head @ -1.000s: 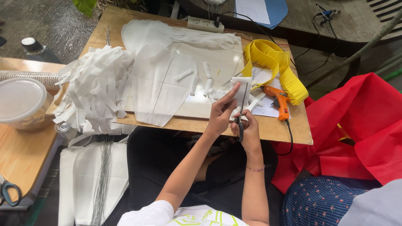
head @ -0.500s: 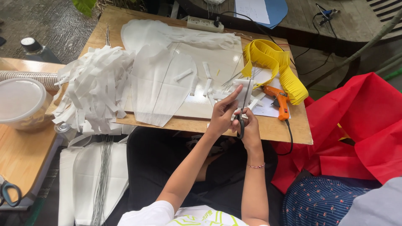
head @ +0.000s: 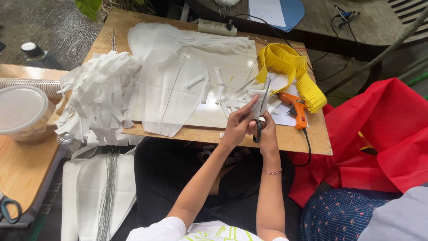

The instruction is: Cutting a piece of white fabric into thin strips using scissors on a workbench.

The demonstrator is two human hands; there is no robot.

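My left hand (head: 239, 121) pinches a narrow white paper strip (head: 257, 103) upright over the front edge of a wooden board (head: 214, 133). My right hand (head: 268, 132) grips black-handled scissors (head: 260, 117), whose blades point up along the strip. Several short white strips (head: 220, 91) lie on the board just beyond my hands. An orange glue gun (head: 297, 110) rests right of my right hand.
A heap of cut white strips (head: 98, 96) and large white sheets (head: 171, 89) cover the board's left and middle. Yellow fringed paper (head: 290, 69) lies at back right. Red fabric (head: 383, 134) spreads to the right. A clear tub (head: 22, 111) stands at left, a power strip (head: 217, 27) behind.
The scissor blades have shifted slightly along the white strip; my hands stay in almost the same place over the board's front edge.
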